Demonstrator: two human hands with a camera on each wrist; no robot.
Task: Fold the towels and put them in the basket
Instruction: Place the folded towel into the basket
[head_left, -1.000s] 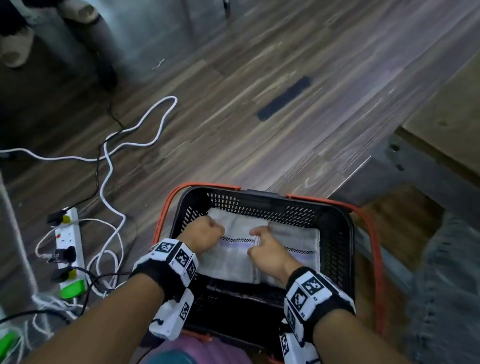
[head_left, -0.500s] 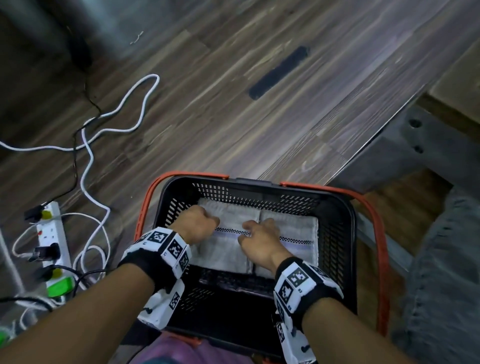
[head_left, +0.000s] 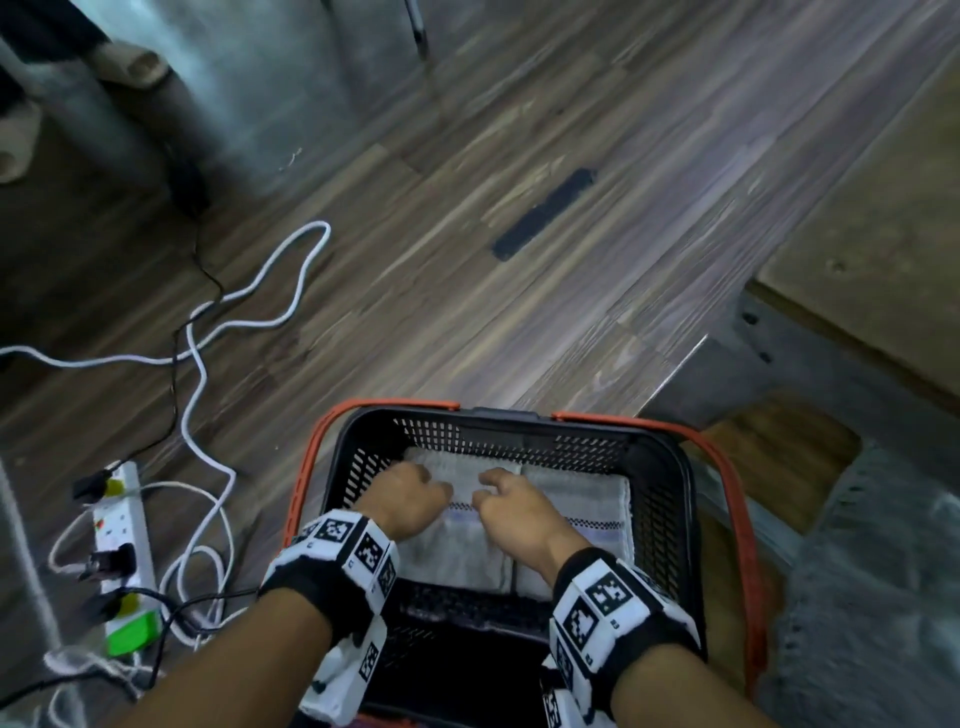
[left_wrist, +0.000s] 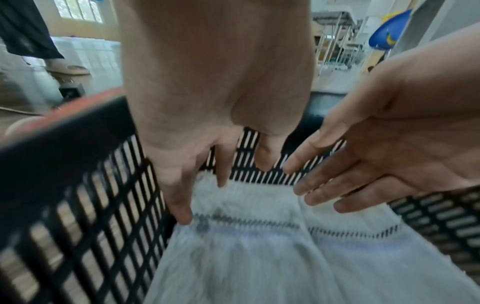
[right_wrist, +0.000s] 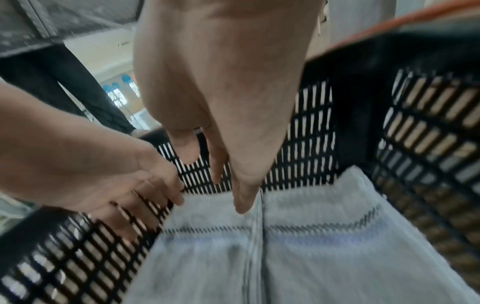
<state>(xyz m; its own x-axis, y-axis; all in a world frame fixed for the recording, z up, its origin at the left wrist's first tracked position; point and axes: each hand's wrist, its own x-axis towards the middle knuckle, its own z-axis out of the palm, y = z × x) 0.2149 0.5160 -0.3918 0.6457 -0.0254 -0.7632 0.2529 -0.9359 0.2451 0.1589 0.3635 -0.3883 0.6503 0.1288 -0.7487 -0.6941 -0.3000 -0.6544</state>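
Both hands have loosened since a second ago: the left hand (head_left: 410, 499) was knuckled down on the left towel (head_left: 457, 551) and the right hand (head_left: 511, 512) pinched at the seam between the two; now fingers are slack and I read them as easing off the cloth. Head view has also swung, so more floor (head_left: 467, 286) and a power strip (head_left: 124, 561) show on the left.

Grip, left: fingers (left_wrist: 182, 207) extended, tips just meeting the cloth near the stitched band. Holding nothing.

Grip, right: fingers (right_wrist: 242, 201) hang down straight over the seam, touching or barely above it; blur stops me saying which. Nothing held.

Towels: two, folded, side by side flat on the basket (head_left: 670, 499) floor, pushed against the far wall, right towel (head_left: 587, 512) touching its neighbour. Near half of the basket floor shows bare.

Meaning for the task: my judgement is this placement is done and the hands are about to leave. Whether more towels wait I cannot tell; a grey cloth (head_left: 872, 597) lies outside at right, possibly one.

Risk: a snagged fingertip lifting a fold open on the way out.
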